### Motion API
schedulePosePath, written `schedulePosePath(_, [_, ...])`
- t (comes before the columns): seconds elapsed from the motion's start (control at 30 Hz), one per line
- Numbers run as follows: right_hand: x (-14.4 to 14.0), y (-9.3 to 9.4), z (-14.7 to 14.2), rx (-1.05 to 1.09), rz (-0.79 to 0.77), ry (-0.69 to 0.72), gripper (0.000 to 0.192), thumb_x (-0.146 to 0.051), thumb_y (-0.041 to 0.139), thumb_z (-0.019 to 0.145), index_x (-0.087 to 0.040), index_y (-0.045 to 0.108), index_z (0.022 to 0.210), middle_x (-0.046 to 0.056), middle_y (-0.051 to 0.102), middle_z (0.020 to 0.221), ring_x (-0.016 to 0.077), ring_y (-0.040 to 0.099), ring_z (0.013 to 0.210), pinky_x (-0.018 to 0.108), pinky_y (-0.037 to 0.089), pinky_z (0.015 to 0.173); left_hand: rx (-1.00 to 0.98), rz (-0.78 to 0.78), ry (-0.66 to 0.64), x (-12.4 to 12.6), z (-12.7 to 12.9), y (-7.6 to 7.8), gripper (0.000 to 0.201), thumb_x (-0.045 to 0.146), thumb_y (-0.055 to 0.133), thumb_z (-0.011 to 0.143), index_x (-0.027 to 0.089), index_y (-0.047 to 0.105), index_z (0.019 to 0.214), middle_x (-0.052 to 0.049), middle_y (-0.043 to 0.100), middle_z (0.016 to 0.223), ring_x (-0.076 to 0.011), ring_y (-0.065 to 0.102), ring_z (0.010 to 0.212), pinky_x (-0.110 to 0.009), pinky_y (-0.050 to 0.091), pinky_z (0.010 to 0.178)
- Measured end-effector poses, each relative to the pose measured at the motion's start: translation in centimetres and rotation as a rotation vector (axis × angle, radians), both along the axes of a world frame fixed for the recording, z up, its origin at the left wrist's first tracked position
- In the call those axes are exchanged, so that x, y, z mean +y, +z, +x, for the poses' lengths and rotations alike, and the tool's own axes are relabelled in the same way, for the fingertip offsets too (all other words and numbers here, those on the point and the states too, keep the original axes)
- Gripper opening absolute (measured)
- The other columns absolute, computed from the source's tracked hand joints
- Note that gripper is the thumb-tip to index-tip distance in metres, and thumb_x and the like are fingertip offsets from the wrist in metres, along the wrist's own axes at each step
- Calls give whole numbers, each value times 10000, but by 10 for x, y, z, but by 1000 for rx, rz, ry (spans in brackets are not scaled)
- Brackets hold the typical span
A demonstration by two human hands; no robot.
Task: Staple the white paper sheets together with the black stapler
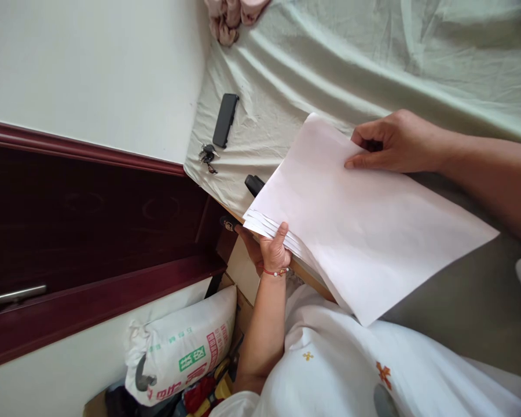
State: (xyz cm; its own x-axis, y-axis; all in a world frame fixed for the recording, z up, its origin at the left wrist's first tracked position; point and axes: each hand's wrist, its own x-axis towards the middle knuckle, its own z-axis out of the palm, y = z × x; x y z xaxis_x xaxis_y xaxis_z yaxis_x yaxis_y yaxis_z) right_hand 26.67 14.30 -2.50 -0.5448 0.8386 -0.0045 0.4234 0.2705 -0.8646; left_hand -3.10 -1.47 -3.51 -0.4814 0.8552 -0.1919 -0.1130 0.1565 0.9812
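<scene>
Left hand (272, 250) is pinching the paper stack (356, 220) at 8 o'clock; right hand (395, 142) fingers are gripping its 1 o'clock edge over the bed (373, 63).

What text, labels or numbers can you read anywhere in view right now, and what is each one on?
White sack: green and red printed characters, sideways and too blurred to quote.
Top sheet, pinched by the right hand: blank, no text.
Paper stack, gripped by the left hand: no print visible on the edges.
Black phone and keys: no readable markings.
</scene>
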Motion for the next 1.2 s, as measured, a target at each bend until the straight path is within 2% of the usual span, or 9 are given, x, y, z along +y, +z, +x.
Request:
schedulePosePath(0.33, [-1, -1, -2, 2, -7, -24, 342, -529, 727, 837, -246, 553, 754, -12, 574, 716, 135, 457, 673, 335, 377, 684, 33, 24, 36, 0, 7, 1, 694, 369, 969, 617, 269, 705, 1250, -46, 673, 1426, -263, 574, 1393, -389, 422, 1211])
schedulePosePath(0.4, [-2, -3, -4, 97, -34, -49, 327, -532, 791, 776, -257, 631, 853, 12, 649, 862, 163, 530, 749, 351, 426, 731, 6, 28, 77, 1, 9, 4, 606, 329, 951, 656, 260, 724, 1213, -42, 681, 1416, -262, 569, 1398, -389, 425, 1213])
schedulePosePath(0.5, [0, -6, -4, 234, -91, -24, 546, -562, 855, 695, -284, 690, 1135, 40, 697, 1148, 218, 621, 938, 376, 494, 846, -84, -5, 162, 3, 6, 12, 509, 260, 906, 716, 237, 728, 1193, -61, 702, 1383, -269, 590, 1376, -422, 466, 1187])
schedulePosePath(0.63, [3, -6, 0, 152, -82, 68, 791, -591, 860, 681, -262, 640, 1366, 66, 736, 1149, 255, 662, 977, 397, 508, 892, -194, -40, 279, 9, -11, 22, 370, 236, 820, 809, 207, 726, 1166, -73, 752, 1282, -242, 609, 1357, -406, 498, 1166])
schedulePosePath(0.73, [3, -3, 4, 156, -116, 162, 718, -623, 824, 705, -256, 688, 1307, 35, 759, 1035, 245, 687, 906, 378, 532, 822, -239, -17, 305, 17, -28, 30, 239, 249, 754, 877, 206, 734, 1112, -63, 781, 1202, -214, 623, 1341, -379, 512, 1155])
schedulePosePath(0.83, [1, -2, 6, 325, -304, 233, 694, -588, 793, 765, -282, 643, 1369, 28, 779, 1051, 246, 713, 1000, 392, 553, 901, -270, 22, 371, 24, -40, 34, 136, 221, 701, 917, 201, 741, 1045, -53, 793, 1154, -187, 624, 1338, -341, 515, 1149])
schedulePosePath(0.93, [-1, -4, 6, 402, -434, 271, 699, -533, 794, 794, -328, 590, 1430, 32, 787, 1115, 241, 711, 1085, 419, 540, 992, -275, 46, 383, 29, -41, 33, 156, 249, 711, 914, 202, 738, 1061, -57, 786, 1181, -186, 609, 1355, -331, 509, 1153])
schedulePosePath(1.03, [-1, -8, 6, 384, -430, 336, 632, -494, 803, 801, -284, 646, 1376, 54, 764, 1213, 266, 697, 1138, 439, 532, 1042, -319, 56, 343, 29, -29, 26, 240, 272, 740, 893, 201, 723, 1122, -67, 767, 1240, -194, 601, 1366, -344, 497, 1163])
schedulePosePath(1.2, [-6, -10, 3, 386, -445, 142, 572, -468, 852, 746, -219, 729, 1246, 96, 748, 1261, 318, 685, 1153, 470, 569, 1021, -450, 67, 223, 23, -1, 20, 292, 173, 725, 867, 209, 720, 1156, -62, 752, 1285, -201, 615, 1349, -368, 476, 1179])
